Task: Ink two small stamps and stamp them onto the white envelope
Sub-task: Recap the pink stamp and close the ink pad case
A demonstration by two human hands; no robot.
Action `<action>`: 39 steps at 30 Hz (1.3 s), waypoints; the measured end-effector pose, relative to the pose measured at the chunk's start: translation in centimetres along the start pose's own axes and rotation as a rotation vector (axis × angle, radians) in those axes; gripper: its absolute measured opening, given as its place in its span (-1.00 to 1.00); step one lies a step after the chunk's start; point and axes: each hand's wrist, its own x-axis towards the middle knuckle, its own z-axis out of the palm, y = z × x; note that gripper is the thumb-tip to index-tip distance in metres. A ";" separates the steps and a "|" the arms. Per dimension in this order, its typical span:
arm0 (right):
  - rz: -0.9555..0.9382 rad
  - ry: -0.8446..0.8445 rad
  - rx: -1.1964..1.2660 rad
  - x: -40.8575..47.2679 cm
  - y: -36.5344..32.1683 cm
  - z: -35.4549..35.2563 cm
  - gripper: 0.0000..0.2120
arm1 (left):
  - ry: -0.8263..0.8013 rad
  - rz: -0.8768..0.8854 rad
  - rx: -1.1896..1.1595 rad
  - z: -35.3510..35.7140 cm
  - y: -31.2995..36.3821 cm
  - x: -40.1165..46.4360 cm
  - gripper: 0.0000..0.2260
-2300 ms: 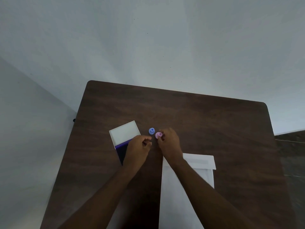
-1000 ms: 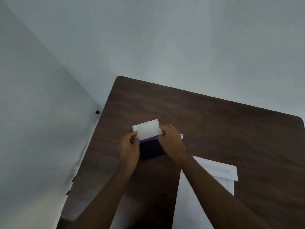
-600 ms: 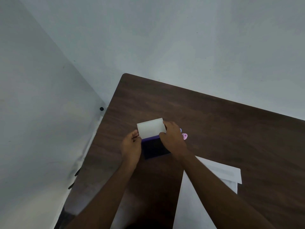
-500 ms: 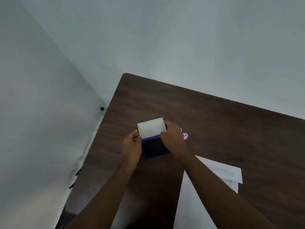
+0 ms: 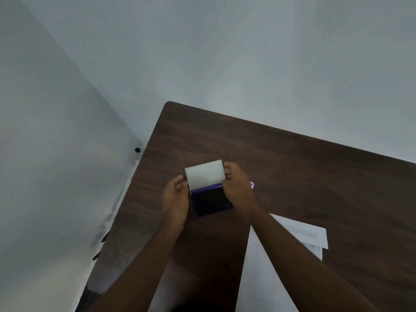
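An ink pad (image 5: 211, 202) with a dark purple inking surface lies on the brown table (image 5: 292, 167), its white lid (image 5: 205, 174) tilted up and open at the far side. My left hand (image 5: 175, 199) grips the pad's left edge. My right hand (image 5: 238, 190) grips its right edge near the lid hinge. A sliver of the pink stamp (image 5: 252, 185) peeks out just beyond my right hand; the blue stamp is hidden behind that hand. The white envelope (image 5: 299, 235) lies near me, partly under my right forearm.
The table stands in a corner, with a grey wall (image 5: 225, 52) behind it and another on the left. The table's left edge runs close to the left wall. A small black knob (image 5: 137, 150) sits by the far left edge.
Both hands moved from the two small stamps to the ink pad and took hold of its sides. My view swung to the left. In the last half second almost nothing moved.
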 end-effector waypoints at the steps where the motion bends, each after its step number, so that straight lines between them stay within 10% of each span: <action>1: -0.014 0.004 0.017 -0.2 0.0 -0.1 -0.62 | 0.003 -0.010 -0.024 -0.2 0.0 0.0 -0.71; 12: -0.054 -0.003 -0.131 -1.9 0.2 -1.6 -0.91 | -0.004 -0.081 -0.154 -2.0 -0.7 0.1 -0.79; 39: 0.311 -0.126 -0.322 -5.3 0.0 -2.1 -0.74 | -0.038 -0.090 -0.028 -1.4 -3.4 -1.5 -0.80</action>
